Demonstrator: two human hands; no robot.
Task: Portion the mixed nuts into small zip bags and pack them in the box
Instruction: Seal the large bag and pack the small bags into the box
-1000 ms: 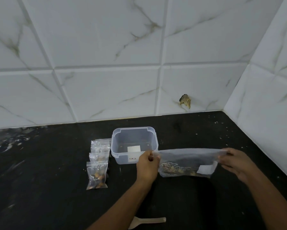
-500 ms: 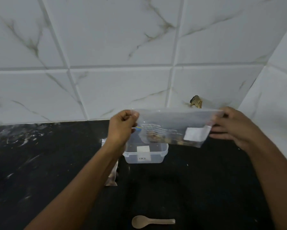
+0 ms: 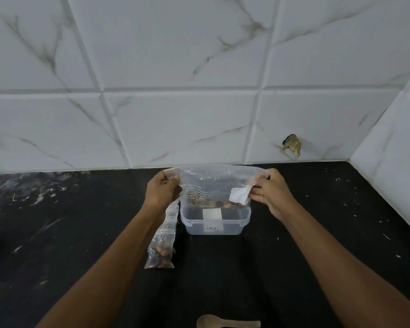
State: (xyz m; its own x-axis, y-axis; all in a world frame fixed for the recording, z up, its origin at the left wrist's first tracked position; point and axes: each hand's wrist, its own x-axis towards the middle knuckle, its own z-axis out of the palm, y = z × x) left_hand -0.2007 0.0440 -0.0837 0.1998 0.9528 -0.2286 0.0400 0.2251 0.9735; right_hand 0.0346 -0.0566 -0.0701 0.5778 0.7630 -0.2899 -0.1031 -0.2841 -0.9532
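Note:
A large clear zip bag (image 3: 213, 183) with mixed nuts in its bottom hangs over the clear plastic box (image 3: 214, 223). My left hand (image 3: 162, 191) pinches the bag's top left corner. My right hand (image 3: 271, 194) pinches its top right corner, beside a white label. The box stands open on the black counter, with a white label on its front wall. Small filled zip bags (image 3: 162, 245) lie in a row just left of the box, partly hidden by my left forearm.
A wooden spoon (image 3: 227, 323) lies at the counter's near edge. The black counter (image 3: 57, 233) meets white marble tiles at the back and at the right corner. A chipped hole (image 3: 292, 144) marks the back wall.
Both hands lifted the large bag off the counter and carried it back over the box. It has since come lower, its bottom now at the box's rim.

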